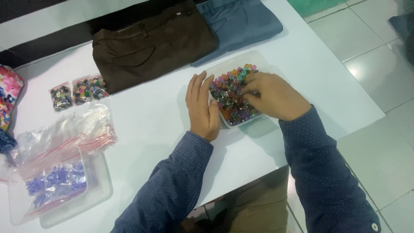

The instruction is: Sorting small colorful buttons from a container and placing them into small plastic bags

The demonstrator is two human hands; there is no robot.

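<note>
At the far left edge of the frame a flowered cloth [7, 97] lies partly out of view on the white counter [151, 114]. Just right of it, in the upper left, three small sealed bags [77, 91] of mixed beads sit in a row. Below them a loose pile of empty zip bags [71, 133] with red strips spreads toward the lower left, where a bag of purple beads [56, 181] rests on a clear lid [75, 203].

At the top centre, brown trousers [151, 45] lie folded, with blue trousers [241, 23] beside them on the right, their edges touching.

In the middle of the frame the left hand [202, 108] lies flat on the counter, palm down, fingers straight and close together, pressed against the left wall of a clear tray [263, 64]. It holds nothing. The tray sits right of centre, just below the blue trousers, and is filled with many-coloured beads [230, 97].

The right hand [274, 97] rests over the right side of the tray, its fingers curled narrowly down into the beads; whether it pinches any cannot be told. Both arms wear dark blue dotted sleeves [319, 172].

At the far right, beyond the counter edge, pale floor tiles [375, 56] show.
</note>
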